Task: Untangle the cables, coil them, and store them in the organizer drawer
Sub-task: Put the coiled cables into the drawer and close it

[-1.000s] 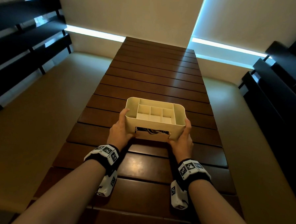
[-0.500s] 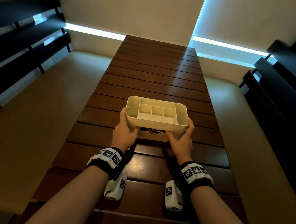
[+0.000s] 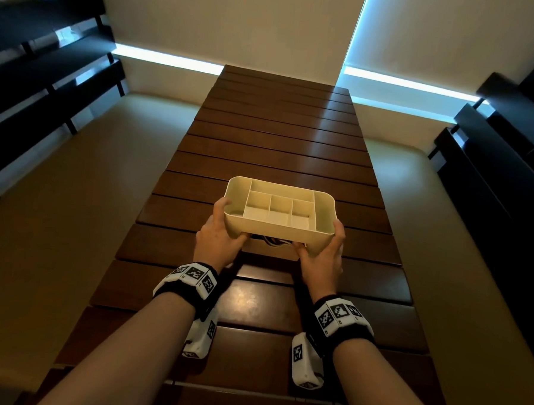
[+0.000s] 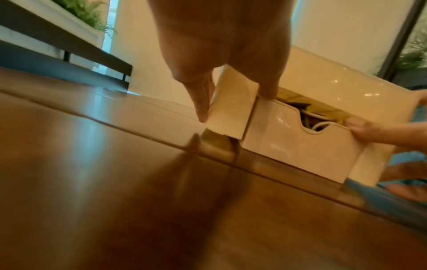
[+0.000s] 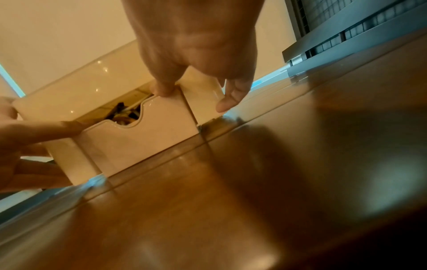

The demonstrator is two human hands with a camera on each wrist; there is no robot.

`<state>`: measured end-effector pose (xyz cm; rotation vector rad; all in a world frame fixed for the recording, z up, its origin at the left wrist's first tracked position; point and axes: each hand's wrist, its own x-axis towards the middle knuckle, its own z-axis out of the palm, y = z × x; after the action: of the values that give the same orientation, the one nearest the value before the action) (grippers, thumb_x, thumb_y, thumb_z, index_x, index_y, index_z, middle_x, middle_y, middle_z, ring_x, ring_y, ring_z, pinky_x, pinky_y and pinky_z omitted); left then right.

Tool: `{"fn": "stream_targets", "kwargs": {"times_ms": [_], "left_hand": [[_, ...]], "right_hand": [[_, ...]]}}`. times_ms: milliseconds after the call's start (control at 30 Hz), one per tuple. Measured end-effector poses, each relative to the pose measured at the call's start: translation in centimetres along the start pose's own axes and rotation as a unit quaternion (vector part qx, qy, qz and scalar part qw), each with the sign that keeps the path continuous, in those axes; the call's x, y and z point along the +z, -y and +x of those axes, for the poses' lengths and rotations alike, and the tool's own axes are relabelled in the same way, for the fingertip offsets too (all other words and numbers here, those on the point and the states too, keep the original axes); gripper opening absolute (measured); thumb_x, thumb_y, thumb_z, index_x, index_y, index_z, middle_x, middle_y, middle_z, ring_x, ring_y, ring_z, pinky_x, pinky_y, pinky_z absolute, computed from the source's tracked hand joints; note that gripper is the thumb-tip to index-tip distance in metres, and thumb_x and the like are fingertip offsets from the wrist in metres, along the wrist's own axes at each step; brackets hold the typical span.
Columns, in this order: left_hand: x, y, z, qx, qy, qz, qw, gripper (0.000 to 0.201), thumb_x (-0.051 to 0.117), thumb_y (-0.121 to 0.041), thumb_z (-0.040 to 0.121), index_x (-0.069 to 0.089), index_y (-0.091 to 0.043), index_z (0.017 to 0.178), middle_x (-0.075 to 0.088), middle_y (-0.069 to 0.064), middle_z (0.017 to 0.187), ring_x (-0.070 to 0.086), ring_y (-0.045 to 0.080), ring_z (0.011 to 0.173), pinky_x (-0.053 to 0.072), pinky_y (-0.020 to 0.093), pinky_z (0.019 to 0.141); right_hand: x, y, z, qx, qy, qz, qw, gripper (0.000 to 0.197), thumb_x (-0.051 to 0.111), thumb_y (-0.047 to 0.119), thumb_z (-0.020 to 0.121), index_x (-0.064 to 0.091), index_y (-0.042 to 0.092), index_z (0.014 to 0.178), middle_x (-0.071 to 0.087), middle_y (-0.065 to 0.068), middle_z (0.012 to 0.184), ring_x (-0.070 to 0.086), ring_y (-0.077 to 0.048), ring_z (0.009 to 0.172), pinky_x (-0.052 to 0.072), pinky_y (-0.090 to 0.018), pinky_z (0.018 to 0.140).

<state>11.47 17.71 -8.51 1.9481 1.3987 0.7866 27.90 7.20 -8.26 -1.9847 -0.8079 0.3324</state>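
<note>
A cream organizer (image 3: 273, 230) with divided top compartments stands on the wooden table (image 3: 278, 141). Its drawer (image 3: 272, 249) at the front bottom sits nearly pushed in. Light and dark cables (image 3: 274, 241) show through the notch in the drawer (image 4: 295, 146) front. My left hand (image 3: 217, 240) grips the organizer's left front corner, fingers along the side and thumb on the drawer's top edge. My right hand (image 3: 321, 258) holds the right front corner the same way. The wrist views show the left hand (image 4: 235, 104), the right hand (image 5: 193, 99) and the cables (image 4: 312, 118) inside.
The slatted table stretches far ahead beyond the organizer. Dark benches (image 3: 49, 76) line the left side and another dark bench (image 3: 494, 158) the right, with beige floor between them and the table. Bare tabletop lies between my wrists and the organizer.
The drawer has slid a little further into the organizer. Both thumbs have moved inward onto the drawer front while the hands stay at the corners.
</note>
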Motion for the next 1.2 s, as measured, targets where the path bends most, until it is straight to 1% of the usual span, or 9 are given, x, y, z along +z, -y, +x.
{"fn": "stream_targets", "kwargs": {"times_ms": [200,300,567,800,967,1033,1067,1133,1200], "left_hand": [[-1.2,0.9,-0.2,0.026,0.081,0.012,0.996,0.094,0.084,-0.038,0.065,0.024,-0.023,0.136,0.056,0.013,0.125,0.058,0.030,0.109,0.048,0.043,0.090],[-0.8,1.0,-0.1,0.024,0.062,0.012,0.998,0.091,0.083,-0.037,0.067,0.026,-0.022,0.136,0.058,0.012,0.120,0.060,0.029,0.106,0.050,0.042,0.086],[-0.7,0.9,0.0,0.031,0.061,0.035,0.997,0.084,0.082,-0.035,0.068,0.032,-0.011,0.131,0.064,0.015,0.108,0.063,0.032,0.096,0.052,0.040,0.079],[-0.5,0.4,-0.6,0.016,0.051,0.002,0.999,0.089,0.081,-0.028,0.071,0.026,-0.013,0.139,0.064,0.018,0.110,0.063,0.034,0.099,0.051,0.041,0.081],[-0.1,0.1,0.2,0.007,0.031,-0.018,0.999,0.112,0.081,-0.025,0.072,0.002,-0.022,0.150,0.065,0.020,0.109,0.063,0.036,0.098,0.049,0.045,0.086],[0.0,-0.1,0.7,-0.019,0.036,-0.022,0.999,0.120,0.082,-0.025,0.071,-0.009,-0.024,0.150,0.065,0.020,0.110,0.062,0.037,0.101,0.048,0.046,0.088],[0.1,-0.1,1.0,-0.045,0.041,-0.023,0.998,0.117,0.082,-0.026,0.070,-0.003,-0.021,0.151,0.064,0.020,0.113,0.060,0.037,0.104,0.047,0.045,0.090],[0.2,0.0,1.6,-0.084,0.045,-0.029,0.995,0.098,0.085,-0.029,0.067,0.027,-0.014,0.144,0.062,0.019,0.116,0.057,0.037,0.109,0.049,0.044,0.090],[0.2,0.1,1.7,-0.095,0.042,-0.041,0.994,0.085,0.087,-0.032,0.061,0.044,-0.009,0.131,0.062,0.017,0.113,0.058,0.036,0.105,0.053,0.048,0.082]], "right_hand": [[-0.6,-0.6,0.2,-0.036,0.025,-0.036,0.998,0.096,0.076,0.036,0.071,0.014,0.020,0.142,0.040,-0.013,0.136,0.050,-0.032,0.117,0.040,-0.051,0.095],[-1.0,-1.1,0.3,-0.050,0.052,-0.076,0.995,0.099,0.078,0.032,0.070,0.007,0.034,0.139,0.041,-0.013,0.135,0.052,-0.035,0.113,0.043,-0.049,0.092],[-1.3,-1.4,0.9,-0.041,0.058,-0.091,0.993,0.081,0.078,0.026,0.071,0.030,0.017,0.135,0.053,-0.011,0.122,0.057,-0.031,0.106,0.045,-0.036,0.083],[-0.9,-1.7,0.4,-0.049,0.042,-0.070,0.995,0.083,0.076,0.023,0.074,0.025,0.022,0.140,0.055,-0.011,0.121,0.057,-0.032,0.106,0.047,-0.040,0.085],[-0.1,-1.2,0.8,-0.030,0.017,-0.047,0.998,0.103,0.075,0.018,0.075,0.002,0.031,0.146,0.055,-0.014,0.126,0.058,-0.033,0.109,0.047,-0.044,0.089],[0.3,-1.1,1.4,0.005,0.011,-0.029,1.000,0.106,0.076,0.018,0.074,0.001,0.029,0.147,0.057,-0.013,0.125,0.057,-0.033,0.110,0.046,-0.043,0.091],[0.5,-1.3,1.7,0.018,0.012,-0.025,0.999,0.099,0.077,0.019,0.073,0.011,0.025,0.147,0.058,-0.013,0.123,0.057,-0.032,0.111,0.046,-0.040,0.090],[0.7,-1.5,2.1,0.031,0.018,-0.028,0.999,0.079,0.077,0.020,0.072,0.035,0.015,0.139,0.061,-0.015,0.118,0.058,-0.033,0.109,0.046,-0.036,0.087],[0.9,-1.7,2.2,0.036,0.020,-0.021,0.999,0.070,0.077,0.020,0.072,0.043,0.012,0.133,0.062,-0.016,0.116,0.059,-0.033,0.107,0.047,-0.036,0.087]]}}
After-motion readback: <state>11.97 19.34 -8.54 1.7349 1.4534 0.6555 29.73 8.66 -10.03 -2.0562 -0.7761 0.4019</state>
